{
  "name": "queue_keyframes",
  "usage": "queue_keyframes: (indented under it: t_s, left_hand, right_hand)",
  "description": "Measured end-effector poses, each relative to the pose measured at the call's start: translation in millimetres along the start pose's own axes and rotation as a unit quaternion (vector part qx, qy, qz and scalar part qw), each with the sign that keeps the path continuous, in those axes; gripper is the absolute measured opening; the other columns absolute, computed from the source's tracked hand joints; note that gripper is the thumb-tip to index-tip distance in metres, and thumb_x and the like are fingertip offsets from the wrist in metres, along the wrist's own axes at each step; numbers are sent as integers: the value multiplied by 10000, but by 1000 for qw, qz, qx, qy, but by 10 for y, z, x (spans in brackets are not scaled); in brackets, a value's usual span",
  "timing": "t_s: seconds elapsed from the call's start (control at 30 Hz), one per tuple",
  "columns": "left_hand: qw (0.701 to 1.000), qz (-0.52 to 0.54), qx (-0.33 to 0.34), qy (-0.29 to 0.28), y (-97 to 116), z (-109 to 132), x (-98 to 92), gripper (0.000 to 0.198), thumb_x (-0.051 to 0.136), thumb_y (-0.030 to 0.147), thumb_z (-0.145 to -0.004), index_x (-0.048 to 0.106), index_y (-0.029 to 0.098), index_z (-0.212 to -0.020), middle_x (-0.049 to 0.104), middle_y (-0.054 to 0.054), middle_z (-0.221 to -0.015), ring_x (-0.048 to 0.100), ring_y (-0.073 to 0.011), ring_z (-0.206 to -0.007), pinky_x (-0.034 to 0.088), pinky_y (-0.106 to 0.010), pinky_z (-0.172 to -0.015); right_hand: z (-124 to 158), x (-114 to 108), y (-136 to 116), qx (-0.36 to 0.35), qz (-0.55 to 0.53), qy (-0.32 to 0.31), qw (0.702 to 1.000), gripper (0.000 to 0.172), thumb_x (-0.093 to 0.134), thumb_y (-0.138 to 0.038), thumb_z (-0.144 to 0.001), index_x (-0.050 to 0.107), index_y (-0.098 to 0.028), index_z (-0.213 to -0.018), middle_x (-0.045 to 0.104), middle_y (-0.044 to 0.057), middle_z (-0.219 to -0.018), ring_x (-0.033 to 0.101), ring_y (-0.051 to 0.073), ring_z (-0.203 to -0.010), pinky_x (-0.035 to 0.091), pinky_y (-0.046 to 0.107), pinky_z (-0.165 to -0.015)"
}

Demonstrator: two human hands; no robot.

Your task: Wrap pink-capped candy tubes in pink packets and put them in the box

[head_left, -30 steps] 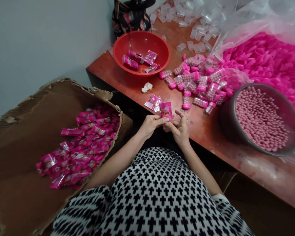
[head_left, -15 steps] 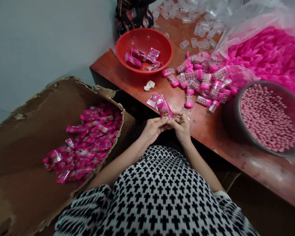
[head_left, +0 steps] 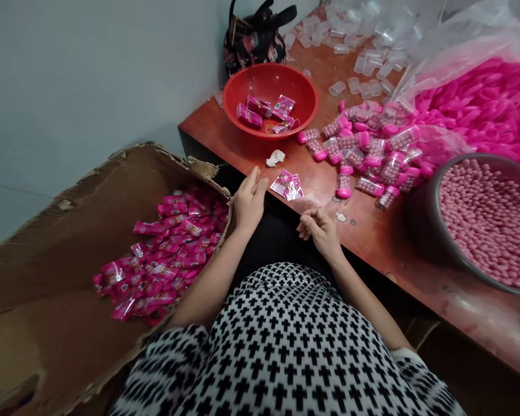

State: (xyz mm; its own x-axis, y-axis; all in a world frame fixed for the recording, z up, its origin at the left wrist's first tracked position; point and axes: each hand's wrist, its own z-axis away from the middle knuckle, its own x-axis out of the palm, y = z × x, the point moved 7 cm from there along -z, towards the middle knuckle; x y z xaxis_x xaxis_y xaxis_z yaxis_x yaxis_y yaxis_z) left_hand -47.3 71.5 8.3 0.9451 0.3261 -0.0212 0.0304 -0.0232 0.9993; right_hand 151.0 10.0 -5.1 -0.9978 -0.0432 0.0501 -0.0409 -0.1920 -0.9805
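My left hand is raised between the cardboard box and the table edge, its fingers stretched out and nothing visible in it. My right hand is at the table's front edge, fingers curled inward with nothing showing in them. On the table between and beyond the hands lie a few flat pink printed sachets. A crumpled white scrap is just behind them. To my right, small clear jars with pink caps, filled with pink beads, lie in a loose heap.
At left stands a torn-edged cardboard box with many wrapped pink packs. A red bowl holds several packs. On the right are a dark bucket of pink beads, a plastic bag of pink caps and clear empty jars. A handbag sits behind.
The pink packet both hands held has left them and I cannot make out where it is. My left hand has moved away leftward and its fingers have straightened. The camera view has shifted slightly.
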Motion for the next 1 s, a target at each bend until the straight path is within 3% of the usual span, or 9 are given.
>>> queue_keyframes:
  t_s: [0.07, 0.17, 0.3, 0.37, 0.47, 0.63, 0.8, 0.9, 1.0]
  left_hand:
    - [990, -121, 70, -8, -31, -370, 227, 463, 729, 383, -716, 651, 210, -1138, 574, -106, -1287, 444, -268, -1286, 289, -327, -1087]
    - [968, -234, 87, -31, -189, -825, 517, 379, 641, 357, -801, 669, 141, -1112, 584, -107, -1216, 385, -292, -1297, 146, -371, -1124]
    - [966, -248, 66, -32, -320, -1036, 619, 265, 607, 382, -823, 713, 153, -901, 615, -131, -1162, 403, -308, -1239, 129, -437, -1121]
    - [969, -231, 82, -27, -265, -961, 587, 252, 633, 383, -801, 707, 171, -914, 611, -134, -1198, 408, -309, -1240, 166, -442, -1115]
    - [965, -221, 137, -38, -99, -645, 531, 330, 681, 357, -764, 679, 192, -1050, 554, -116, -1320, 371, -304, -1311, 190, -442, -1122]
    - [938, -279, 164, -128, -142, -49, 574, 250, 697, 341, -751, 710, 256, -986, 579, -71, -1322, 351, -305, -1353, 117, -540, -1137]
    - [950, -242, 161, -116, -265, 64, 588, 119, 662, 277, -786, 738, 282, -878, 592, -46, -1311, 362, -266, -1357, 105, -536, -1145]
    - [957, -203, 161, -129, -144, 147, 620, 140, 665, 284, -787, 735, 291, -908, 584, -42, -1322, 357, -253, -1365, 129, -525, -1145]
    - [970, -141, 128, -149, 18, 311, 618, 187, 707, 282, -748, 731, 290, -934, 596, -41, -1305, 372, -251, -1358, 212, -475, -1141]
  right_hand:
    - [30, 13, 13, 6, 7, -2, 1000, 301, 645, -484, -774, 563, -196, -806, 640, -33, -580, 560, 81, -441, 434, 185, -403]
    - [77, 6, 23, 18, 13, 1, 1000, 288, 648, -473, -774, 573, -195, -790, 641, -29, -590, 566, 82, -455, 441, 189, -416]
    - [101, -67, 52, 29, 8, 16, 999, 273, 655, -456, -771, 574, -196, -782, 640, -29, -594, 564, 83, -459, 440, 192, -425]
    - [101, -103, 67, 30, 2, 20, 999, 276, 657, -456, -768, 574, -194, -782, 638, -30, -591, 561, 80, -456, 435, 189, -423]
    - [106, -156, 71, 30, -1, 24, 999, 279, 660, -457, -765, 577, -192, -789, 642, -28, -593, 567, 82, -462, 437, 189, -427]
    - [102, -232, 29, 20, 15, 24, 999, 285, 652, -468, -769, 580, -194, -795, 640, -26, -591, 560, 88, -462, 437, 199, -426]
    - [-73, -276, -56, -34, 40, 57, 997, 271, 637, -462, -786, 580, -201, -832, 656, -9, -699, 594, 99, -572, 470, 215, -503]
    - [-267, -334, -112, -72, 9, 106, 992, 372, 694, -468, -729, 554, -222, -969, 670, 17, -914, 639, 129, -804, 525, 260, -690]
    - [-452, -302, -115, -66, -51, 79, 993, 480, 751, -443, -666, 516, -229, -1026, 665, -9, -848, 636, 128, -772, 520, 276, -724]
